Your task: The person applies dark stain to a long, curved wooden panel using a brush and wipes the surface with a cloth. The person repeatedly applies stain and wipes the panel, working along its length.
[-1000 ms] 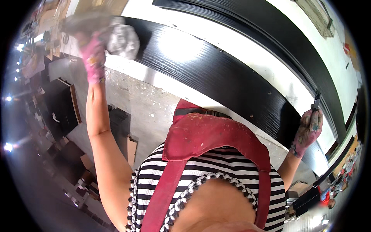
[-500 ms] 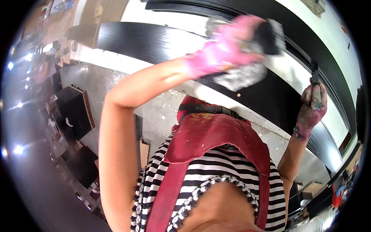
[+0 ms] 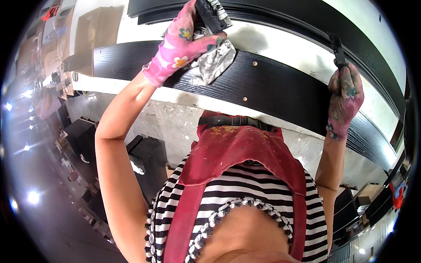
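Note:
My left hand [image 3: 177,50], in a pink flowered glove, is closed round a black block [image 3: 209,16] smeared at its edges. A crumpled grey-and-white rag [image 3: 213,63] bunches under that hand and hangs onto the black wood-grained board [image 3: 280,90]. Two small light round spots show on the board right of the rag. My right hand [image 3: 347,94], in a stained pink glove, grips a narrow, flat black-coated tool [image 3: 337,47] like a putty knife, its end pointing up and away. That tool is held over the right part of the bench, near the far boards.
More long black boards [image 3: 280,19] lie along the far side of the white bench top [image 3: 280,43]. A cardboard box [image 3: 97,33] stands at the left end. Black stacked panels [image 3: 148,164] sit on the floor behind the bench's near edge, at left.
My left hand has swung left with the block and rag, uncovering a second light spot on the board. My right hand has shifted slightly left and up, still gripping the tool.

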A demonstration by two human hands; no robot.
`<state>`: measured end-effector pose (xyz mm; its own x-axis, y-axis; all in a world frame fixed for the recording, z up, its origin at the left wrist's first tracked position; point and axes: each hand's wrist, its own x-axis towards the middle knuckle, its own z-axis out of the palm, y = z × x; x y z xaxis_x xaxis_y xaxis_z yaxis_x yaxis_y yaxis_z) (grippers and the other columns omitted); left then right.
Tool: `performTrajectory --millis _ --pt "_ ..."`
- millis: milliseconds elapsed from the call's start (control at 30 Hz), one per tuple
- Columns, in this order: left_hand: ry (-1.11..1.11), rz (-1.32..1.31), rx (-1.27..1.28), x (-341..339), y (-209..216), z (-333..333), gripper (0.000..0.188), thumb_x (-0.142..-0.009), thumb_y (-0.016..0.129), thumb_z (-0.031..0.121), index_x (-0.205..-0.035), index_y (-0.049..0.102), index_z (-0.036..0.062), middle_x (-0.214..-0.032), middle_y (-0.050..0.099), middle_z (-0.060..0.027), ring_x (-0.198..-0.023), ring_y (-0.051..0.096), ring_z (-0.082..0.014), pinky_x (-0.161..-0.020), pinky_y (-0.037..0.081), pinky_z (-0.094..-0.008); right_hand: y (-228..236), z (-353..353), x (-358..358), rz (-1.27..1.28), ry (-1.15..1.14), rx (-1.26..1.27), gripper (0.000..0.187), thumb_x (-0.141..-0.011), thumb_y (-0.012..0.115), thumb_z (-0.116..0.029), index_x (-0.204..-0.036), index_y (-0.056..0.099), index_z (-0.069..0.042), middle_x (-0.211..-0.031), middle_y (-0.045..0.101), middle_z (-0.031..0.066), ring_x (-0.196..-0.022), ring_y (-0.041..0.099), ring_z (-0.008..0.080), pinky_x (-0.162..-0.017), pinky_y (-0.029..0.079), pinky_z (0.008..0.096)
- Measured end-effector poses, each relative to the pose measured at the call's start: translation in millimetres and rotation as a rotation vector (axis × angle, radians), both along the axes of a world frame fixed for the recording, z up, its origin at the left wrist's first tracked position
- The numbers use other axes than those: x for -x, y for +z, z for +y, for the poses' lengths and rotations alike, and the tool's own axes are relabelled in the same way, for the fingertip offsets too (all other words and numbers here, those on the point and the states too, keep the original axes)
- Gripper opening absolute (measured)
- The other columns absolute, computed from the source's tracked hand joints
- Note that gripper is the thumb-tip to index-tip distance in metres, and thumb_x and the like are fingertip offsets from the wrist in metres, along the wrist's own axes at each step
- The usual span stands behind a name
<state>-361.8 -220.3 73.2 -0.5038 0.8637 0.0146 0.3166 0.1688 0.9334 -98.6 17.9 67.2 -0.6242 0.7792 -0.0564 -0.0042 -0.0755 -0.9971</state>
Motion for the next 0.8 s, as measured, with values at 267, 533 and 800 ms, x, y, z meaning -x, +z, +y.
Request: performTrajectory --millis 267,533,800 --pt "-0.16 0.244 -0.155 -74 -7 92 0.07 -0.066 0.081 0.007 -0.129 0.05 0.0076 -0.113 0.059 -0.014 -0.102 0.062 -0.0279 -0.087 0.05 -0.0349 2 -2 7 0.006 -0.075 0.03 0.028 -0.094 0.062 -0.015 -0.113 0.061 0.006 -0.072 0.052 0.0004 -0.059 0.043 0.0065 -0.053 0.034 0.0209" --pt "-0.165 0.078 -0.177 -7 -15 14 0.073 -0.077 0.061 -0.012 -0.141 0.03 0.0065 -0.119 0.046 -0.0067 -0.108 0.05 -0.0161 -0.096 0.043 -0.0307 -2 2 3 0.041 -0.055 0.084 0.028 -0.093 0.063 -0.014 -0.113 0.061 0.006 -0.073 0.051 -0.0007 -0.059 0.043 0.0057 -0.052 0.033 0.0206" --pt "0.065 -0.063 -0.086 55 -6 -62 0.071 -0.082 0.072 0.0 -0.141 0.033 -0.0008 -0.132 0.051 -0.0153 -0.112 0.056 -0.0204 -0.099 0.047 -0.0344 -9 3 3 0.221 0.007 0.027 0.025 -0.093 0.065 -0.012 -0.114 0.064 0.001 -0.072 0.056 -0.0009 -0.057 0.045 0.0052 -0.05 0.031 0.0202"
